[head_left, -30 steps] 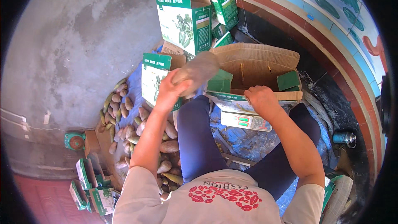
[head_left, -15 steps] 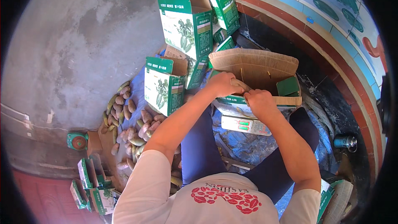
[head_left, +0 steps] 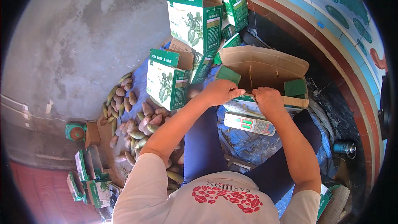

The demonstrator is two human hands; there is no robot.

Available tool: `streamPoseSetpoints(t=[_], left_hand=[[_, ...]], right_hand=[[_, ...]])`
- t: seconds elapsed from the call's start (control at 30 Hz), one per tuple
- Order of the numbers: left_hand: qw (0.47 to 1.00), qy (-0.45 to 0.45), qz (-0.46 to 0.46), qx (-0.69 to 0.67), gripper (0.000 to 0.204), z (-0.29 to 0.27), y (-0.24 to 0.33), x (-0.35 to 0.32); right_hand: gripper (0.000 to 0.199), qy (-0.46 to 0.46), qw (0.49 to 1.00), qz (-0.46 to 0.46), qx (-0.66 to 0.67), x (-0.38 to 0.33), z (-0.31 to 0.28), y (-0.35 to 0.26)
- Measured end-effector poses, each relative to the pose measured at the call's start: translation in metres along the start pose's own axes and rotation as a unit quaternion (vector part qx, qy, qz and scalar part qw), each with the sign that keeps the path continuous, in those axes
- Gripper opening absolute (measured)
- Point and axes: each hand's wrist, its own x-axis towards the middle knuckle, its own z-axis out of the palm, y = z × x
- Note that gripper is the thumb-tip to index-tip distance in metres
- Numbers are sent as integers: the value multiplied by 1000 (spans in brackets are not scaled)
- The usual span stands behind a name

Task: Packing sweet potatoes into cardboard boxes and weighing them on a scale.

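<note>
Pinching the near flap of a brown corrugated carton (head_left: 265, 68), left hand (head_left: 219, 92) and right hand (head_left: 268, 99), fingers clamped together.

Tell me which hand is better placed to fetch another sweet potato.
Left, likely. The sweet potatoes lie on the person's left, beside the left hand's arm. The right hand rests on the box flap, away from them.
</note>
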Motion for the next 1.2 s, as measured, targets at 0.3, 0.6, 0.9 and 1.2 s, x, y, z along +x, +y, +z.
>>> streamPoseSetpoints(t=[0.3, 0.6, 0.9, 1.2], left_hand=[[962, 251, 18, -106, 19, -3, -32, -49], [921, 293, -246, -73, 23, 96, -185, -142], [915, -62, -386, -97, 35, 287, -250, -230], [836, -121, -492, -212, 98, 434, -297, -296]], right_hand=[[8, -28, 999, -1, -16, -2, 1, 2], [7, -41, 999, 0, -7, 1, -4, -4], [14, -25, 999, 17, 25, -1, -6, -2], [16, -32, 998, 24, 48, -2, -6, -4]])
